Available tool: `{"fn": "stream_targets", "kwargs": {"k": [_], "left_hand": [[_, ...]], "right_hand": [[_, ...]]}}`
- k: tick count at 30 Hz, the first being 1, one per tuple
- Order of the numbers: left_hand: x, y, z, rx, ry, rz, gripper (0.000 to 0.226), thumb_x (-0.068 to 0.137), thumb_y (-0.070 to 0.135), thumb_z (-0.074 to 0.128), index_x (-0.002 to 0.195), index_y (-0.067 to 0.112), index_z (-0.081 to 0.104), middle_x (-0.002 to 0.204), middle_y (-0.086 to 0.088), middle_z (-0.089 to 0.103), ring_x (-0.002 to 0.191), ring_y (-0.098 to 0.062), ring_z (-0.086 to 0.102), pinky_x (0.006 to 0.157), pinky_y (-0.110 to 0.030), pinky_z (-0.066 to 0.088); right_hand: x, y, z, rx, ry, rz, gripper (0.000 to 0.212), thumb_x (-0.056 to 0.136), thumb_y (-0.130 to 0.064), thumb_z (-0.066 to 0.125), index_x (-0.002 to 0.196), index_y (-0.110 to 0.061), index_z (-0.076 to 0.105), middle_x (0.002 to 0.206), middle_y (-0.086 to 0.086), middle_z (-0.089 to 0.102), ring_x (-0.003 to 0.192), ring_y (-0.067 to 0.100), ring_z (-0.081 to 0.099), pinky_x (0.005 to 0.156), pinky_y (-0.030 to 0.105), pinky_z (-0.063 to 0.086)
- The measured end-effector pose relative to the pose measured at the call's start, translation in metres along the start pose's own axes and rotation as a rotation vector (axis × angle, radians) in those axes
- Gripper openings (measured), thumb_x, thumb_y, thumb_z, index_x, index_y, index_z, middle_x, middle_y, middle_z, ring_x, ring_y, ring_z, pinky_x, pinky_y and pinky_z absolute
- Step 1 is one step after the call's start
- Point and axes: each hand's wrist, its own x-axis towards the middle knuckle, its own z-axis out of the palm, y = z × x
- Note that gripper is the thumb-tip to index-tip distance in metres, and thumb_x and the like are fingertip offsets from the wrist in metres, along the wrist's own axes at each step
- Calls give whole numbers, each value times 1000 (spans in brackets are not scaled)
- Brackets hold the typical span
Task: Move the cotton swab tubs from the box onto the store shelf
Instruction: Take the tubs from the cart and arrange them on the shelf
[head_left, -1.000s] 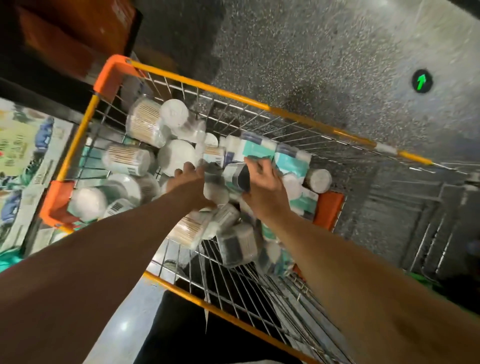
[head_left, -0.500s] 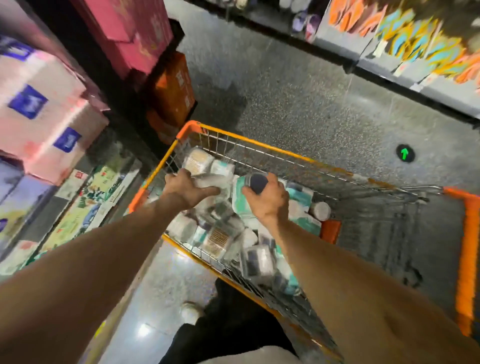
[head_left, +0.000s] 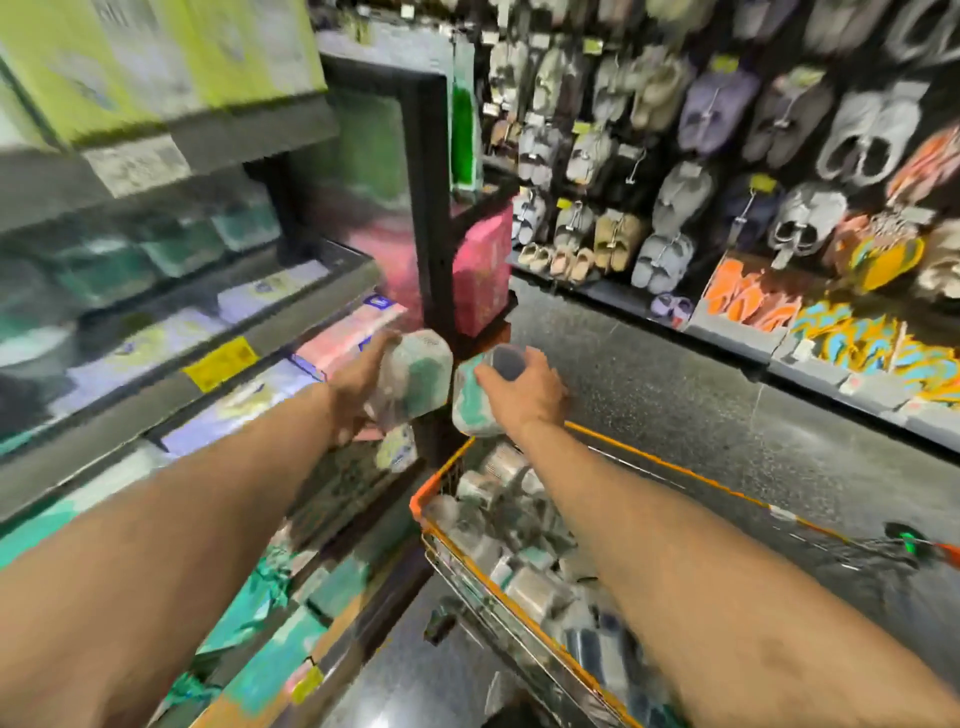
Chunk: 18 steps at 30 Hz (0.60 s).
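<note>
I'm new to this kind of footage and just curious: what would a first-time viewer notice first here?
Two bare arms reach in from below: the left hand grips a teal-and-white pack and the right hand a dark-lidded pack, mid-frame beside the blurred shelf at left. Under the right arm an orange wire cart holds a heap of tubs, and rows of slippers hang on the far wall, upper right.

Hanging slippers (head_left: 670, 202), pink box (head_left: 480, 270), speckled floor (head_left: 675, 395)

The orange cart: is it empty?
No, the orange cart holds a heap of wrapped tubs under the person's arms.
</note>
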Motion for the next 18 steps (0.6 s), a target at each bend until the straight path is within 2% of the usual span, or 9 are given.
{"fn": "stream_targets", "kwargs": {"k": [2, 4, 8, 10, 12, 13, 15, 18], "left_hand": [[-17, 15, -27, -88, -25, -4, 56, 89, 69, 48, 69, 17, 60, 47, -3, 53, 31, -17, 45, 40, -14, 38], [-31, 28, -53, -104, 3, -39, 59, 82, 76, 50, 71, 20, 60, 52, -2, 55, 44, -19, 49, 53, -19, 40], [-47, 52, -102, -218, 114, -39, 64, 83, 80, 47, 78, 18, 62, 62, -7, 62, 47, -22, 60, 49, -25, 49], [-47, 61, -115, -253, 137, -58, 68, 79, 83, 49, 82, 17, 64, 63, -8, 65, 59, -23, 64, 64, -28, 48], [-43, 72, -131, -277, 144, -57, 66, 83, 79, 48, 76, 15, 64, 54, -6, 66, 67, -23, 61, 71, -28, 42], [-39, 76, -141, -297, 154, -49, 68, 85, 78, 46, 67, 14, 64, 50, -6, 64, 66, -22, 59, 68, -26, 38], [-30, 79, -162, -325, 178, -55, 84, 79, 88, 42, 52, 12, 65, 52, -6, 64, 66, -21, 55, 63, -26, 30], [-13, 85, -189, -357, 133, -7, 88, 61, 101, 44, 57, 17, 70, 66, -6, 63, 59, -18, 47, 56, -25, 26]], "right_hand": [[-2, -35, 7, 62, -11, -63, 71, 73, -61, 73, 131, -26, 56, 128, 7, 62, 121, 34, 57, 99, 39, 48], [-7, -68, 15, 93, -19, -122, 69, 71, -62, 73, 130, -29, 56, 127, 6, 62, 119, 32, 58, 98, 39, 49], [-12, -137, 38, 109, -69, -259, 74, 72, -69, 65, 134, -30, 55, 128, 3, 62, 120, 31, 57, 100, 38, 49], [-9, -161, 50, 108, -95, -316, 77, 67, -74, 60, 128, -28, 59, 122, 4, 64, 115, 32, 59, 97, 39, 50], [-5, -184, 66, 111, -125, -361, 79, 64, -75, 60, 126, -25, 60, 121, 5, 66, 114, 33, 59, 95, 38, 51], [-3, -196, 75, 118, -141, -380, 78, 65, -74, 62, 126, -25, 61, 121, 4, 67, 114, 32, 59, 94, 36, 50], [5, -219, 94, 134, -185, -419, 77, 65, -72, 64, 126, -26, 60, 121, 2, 66, 115, 30, 59, 90, 35, 50], [19, -247, 118, 138, -251, -455, 62, 73, -63, 70, 123, -26, 61, 119, 4, 64, 112, 31, 58, 80, 31, 41]]}}
